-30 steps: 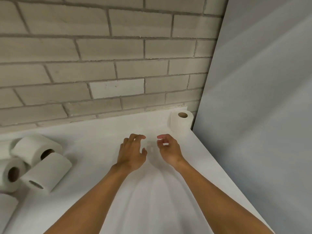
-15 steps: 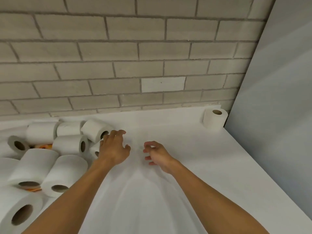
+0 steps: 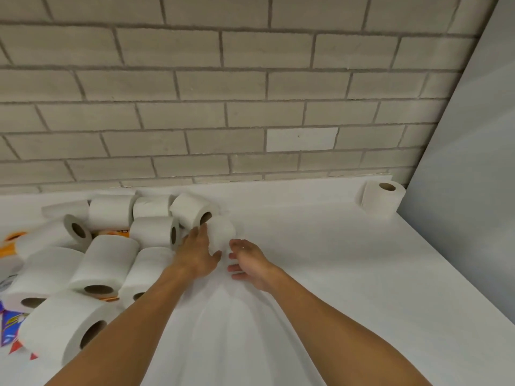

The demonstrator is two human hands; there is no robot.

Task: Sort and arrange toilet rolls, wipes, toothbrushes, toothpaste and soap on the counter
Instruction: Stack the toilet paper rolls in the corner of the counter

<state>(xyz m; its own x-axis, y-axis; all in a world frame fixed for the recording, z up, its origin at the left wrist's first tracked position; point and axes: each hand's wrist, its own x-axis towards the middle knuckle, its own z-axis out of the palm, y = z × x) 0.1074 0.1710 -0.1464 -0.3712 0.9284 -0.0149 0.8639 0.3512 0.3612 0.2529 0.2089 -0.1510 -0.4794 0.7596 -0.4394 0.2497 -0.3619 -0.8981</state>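
Near left edge of my feed: nearest roll [image 3: 67, 327] lies on its side, brown core facing me, white paper, full. A blue packet [image 3: 9, 327] pokes out beside it at the frame edge; I cannot read the print.

Both bare forearms come in from the bottom and converge toward mid-frame over the white counter [image 3: 334, 274].

Heap of rolls [image 3: 106, 263] fills the left side, most tipped on their sides with cores pointing different ways. Orange packs [image 3: 114, 233] show through gaps in it; I cannot tell what they are.

Left hand [image 3: 196, 256]: palm down, at the right fringe of the heap. Its fingers wrap the left flank of the held roll [image 3: 223, 232], the thumb tucked under the roll's near edge. That is a firm wrap-around hold. This roll sits at the heap's right edge, mid-counter, and its core is hidden from me.

Right hand [image 3: 248, 263]: just beside the same roll on its right, palm turned inward, fingers loosely bent and spread, nothing in them. I cannot tell whether the fingertips touch the paper.

Farther back: 1 corner roll [image 3: 380, 197] stands upright, core up, well apart from the heap, in the far right corner where the brick wall [image 3: 223, 107] meets a grey panel [image 3: 468, 190].
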